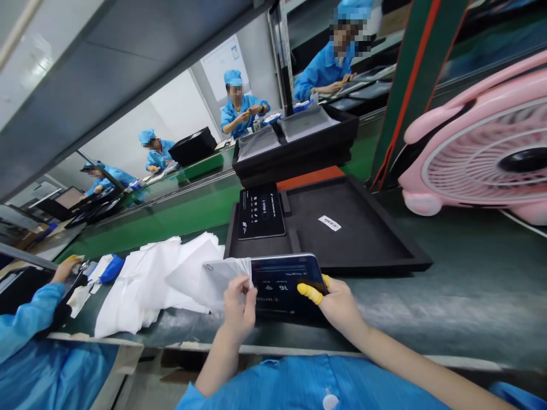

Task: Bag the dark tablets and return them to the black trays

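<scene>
Work in hand: a dark glossy panel (284, 283), printed with icons and figures, is held over the near edge of the bench while a white wrapper (222, 274) is drawn across its left end.
Left hand (238, 304): closed in a pinch on the wrapper's edge, at 9 o'clock of the panel.
Right hand (337, 302): gripping the panel's right end at 3 o'clock, a yellow finger cot (309, 292) on the thumb pressed to the face.
Progress, as judged: the left end of the panel is under the wrapper, most of the face lies bare; whether the wrapper is going on or coming off cannot be told.
Done or waiting: a second panel (261, 212) lies flat in the left compartment of the black tray (367, 239) at 12 o'clock; the tray's large right compartment holds only a small white label (329, 222).
Panels, counted: two, one in hand and one in the tray.
Wrappers: a loose heap of white sheets (149, 282) at 9 o'clock, too jumbled to count.
Trays: one near; stacked black trays (299, 149) behind it, number unclear.
Fan: one pink desk fan (482, 151) at 2 o'clock.
Other people: a neighbour's hand (65, 267) at far left; four workers in blue across the green conveyor (179, 213).
</scene>
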The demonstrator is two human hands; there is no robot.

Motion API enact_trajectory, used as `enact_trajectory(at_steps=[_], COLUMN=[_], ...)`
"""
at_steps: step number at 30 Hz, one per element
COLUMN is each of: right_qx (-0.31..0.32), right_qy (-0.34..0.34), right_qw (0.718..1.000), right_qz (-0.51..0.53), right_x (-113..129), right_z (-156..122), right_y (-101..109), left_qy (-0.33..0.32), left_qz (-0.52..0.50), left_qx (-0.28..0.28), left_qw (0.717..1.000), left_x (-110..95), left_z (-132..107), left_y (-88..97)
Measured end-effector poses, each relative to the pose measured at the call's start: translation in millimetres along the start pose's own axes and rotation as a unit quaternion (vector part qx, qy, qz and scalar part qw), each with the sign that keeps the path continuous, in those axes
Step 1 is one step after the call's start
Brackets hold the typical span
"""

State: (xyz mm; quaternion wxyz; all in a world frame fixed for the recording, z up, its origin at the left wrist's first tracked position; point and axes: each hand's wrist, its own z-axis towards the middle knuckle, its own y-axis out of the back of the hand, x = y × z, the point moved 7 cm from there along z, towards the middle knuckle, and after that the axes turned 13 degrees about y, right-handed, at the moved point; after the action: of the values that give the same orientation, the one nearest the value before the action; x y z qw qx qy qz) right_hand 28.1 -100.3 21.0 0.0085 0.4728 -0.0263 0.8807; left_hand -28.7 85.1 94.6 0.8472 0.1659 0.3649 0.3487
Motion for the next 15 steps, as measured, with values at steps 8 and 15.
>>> enact_trajectory(at_steps=[8, 15], right_qx=[-0.171, -0.194], right_qy=[-0.208, -0.143], right_qw=[0.950, 0.958], right_qz=[0.160, 0.153], right_x=[-33, -17], right_z=[6, 19], right_y=[14, 5], left_qy=[-0.070, -0.170], left_qz=[0.096, 0.066], left_qx=[0.089, 0.097], left_qw=[0.989, 0.978], left_x=[-3, -48], left_z=[-23, 13], left_y=[-29.8, -45.1])
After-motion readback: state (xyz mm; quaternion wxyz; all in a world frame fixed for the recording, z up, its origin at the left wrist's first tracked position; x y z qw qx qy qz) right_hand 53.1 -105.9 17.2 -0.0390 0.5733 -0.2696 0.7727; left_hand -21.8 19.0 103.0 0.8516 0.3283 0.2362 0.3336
